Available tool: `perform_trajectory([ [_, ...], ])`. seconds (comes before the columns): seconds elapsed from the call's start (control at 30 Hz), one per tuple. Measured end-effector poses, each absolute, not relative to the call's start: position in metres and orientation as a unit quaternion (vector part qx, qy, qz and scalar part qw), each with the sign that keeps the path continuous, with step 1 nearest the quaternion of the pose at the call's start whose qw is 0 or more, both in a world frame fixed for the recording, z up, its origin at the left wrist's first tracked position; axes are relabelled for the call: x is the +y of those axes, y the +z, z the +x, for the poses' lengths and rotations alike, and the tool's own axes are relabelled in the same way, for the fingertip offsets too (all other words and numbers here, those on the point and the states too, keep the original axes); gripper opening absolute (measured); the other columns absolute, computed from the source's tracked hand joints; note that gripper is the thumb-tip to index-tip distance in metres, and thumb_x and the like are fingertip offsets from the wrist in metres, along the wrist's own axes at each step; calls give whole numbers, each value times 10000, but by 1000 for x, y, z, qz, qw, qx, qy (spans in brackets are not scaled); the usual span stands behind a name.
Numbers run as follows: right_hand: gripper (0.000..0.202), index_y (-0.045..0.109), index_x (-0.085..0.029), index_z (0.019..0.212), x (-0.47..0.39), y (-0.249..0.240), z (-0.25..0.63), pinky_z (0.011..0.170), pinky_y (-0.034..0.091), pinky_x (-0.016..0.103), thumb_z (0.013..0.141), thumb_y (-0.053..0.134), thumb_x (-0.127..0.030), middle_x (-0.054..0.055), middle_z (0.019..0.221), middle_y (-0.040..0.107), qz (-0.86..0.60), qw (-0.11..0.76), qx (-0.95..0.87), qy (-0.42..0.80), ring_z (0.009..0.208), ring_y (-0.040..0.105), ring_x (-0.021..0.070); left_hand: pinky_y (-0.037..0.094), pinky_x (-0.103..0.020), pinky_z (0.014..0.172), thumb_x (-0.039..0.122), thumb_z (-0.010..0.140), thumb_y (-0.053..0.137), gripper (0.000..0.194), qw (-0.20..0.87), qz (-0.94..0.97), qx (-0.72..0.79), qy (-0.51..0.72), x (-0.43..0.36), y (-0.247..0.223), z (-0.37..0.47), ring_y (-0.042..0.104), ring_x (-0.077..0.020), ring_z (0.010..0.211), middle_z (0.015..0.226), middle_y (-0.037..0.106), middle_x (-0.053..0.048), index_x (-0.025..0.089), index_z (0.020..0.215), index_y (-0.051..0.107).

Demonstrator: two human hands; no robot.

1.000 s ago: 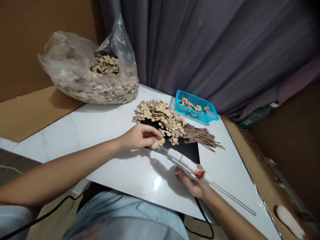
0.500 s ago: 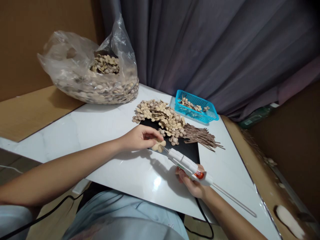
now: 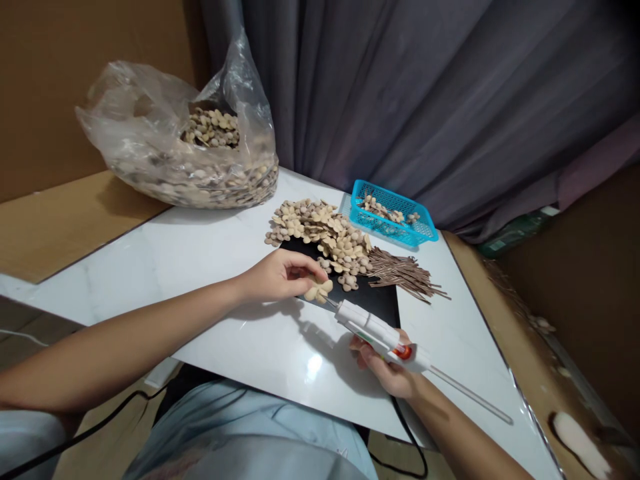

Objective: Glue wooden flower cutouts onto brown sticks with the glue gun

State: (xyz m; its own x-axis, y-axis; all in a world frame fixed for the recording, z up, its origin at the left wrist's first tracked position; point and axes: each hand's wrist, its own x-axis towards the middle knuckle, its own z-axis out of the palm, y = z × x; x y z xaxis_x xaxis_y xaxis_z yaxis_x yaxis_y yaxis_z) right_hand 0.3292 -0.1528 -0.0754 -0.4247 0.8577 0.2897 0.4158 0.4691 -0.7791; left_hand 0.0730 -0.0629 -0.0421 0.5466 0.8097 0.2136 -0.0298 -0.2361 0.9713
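**Glue gun nozzle meets a small petal cluster at mid-frame**

Across the middle and lower frame lies the white marble-look tabletop [image 3: 200, 267], and behind it, filling the upper right, hangs a grey pleated curtain [image 3: 425, 100]. In the upper left sits a large clear plastic bag [image 3: 175, 147] stuffed with tan discs. Right of centre, a loose heap of beige round petals [image 3: 320, 230] spills over a black mat [image 3: 380, 303], with a bundle of thin brown sticks [image 3: 405, 273] beside it and a small blue plastic basket [image 3: 393, 213] just behind.

The right hand [image 3: 387, 370], low and right of centre, is wrapped around the white hot-glue gun [image 3: 377, 333], fingers closed under its body. The gun's long axis runs diagonally, nozzle pointing up and left, while a clear glue stick [image 3: 470, 397] trails down and right from its back end. It looks rigid and light; the grip near the orange switch seems the sensible place to hold, away from the nozzle, which is probably hot.

The left hand [image 3: 280, 273], at mid-frame, pinches a small beige petal cluster [image 3: 319, 289] between fingertips and thumb, at the mat's near-left edge and touching the nozzle tip. The cluster appears thin, featherlight and easily crushed, so holding it by the edge, as here, suits it
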Motion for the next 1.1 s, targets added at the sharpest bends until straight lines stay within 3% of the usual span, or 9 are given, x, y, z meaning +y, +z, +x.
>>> perform_trajectory([
  [0.6, 302, 661, -159, 781, -153, -83, 331, 446, 525, 225, 896, 493, -382, 43, 619, 666, -411, 349, -757, 369, 451, 632, 138, 526, -198, 608, 110, 707, 632, 171, 494, 720, 282, 396, -62, -40, 70, 677, -148, 726, 882, 737, -100, 107, 854, 720],
  [1.1, 332, 697, -159, 825, -150, -78, 332, 497, 551, 239, 908, 486, -401, 43, 552, 691, -381, 349, -774, 365, 522, 665, 164, 538, -217, 623, 110, 714, 623, 165, 487, 723, 264, 413, -61, -41, 68, 680, -165, 757, 885, 728, -115, 98, 854, 710],
])
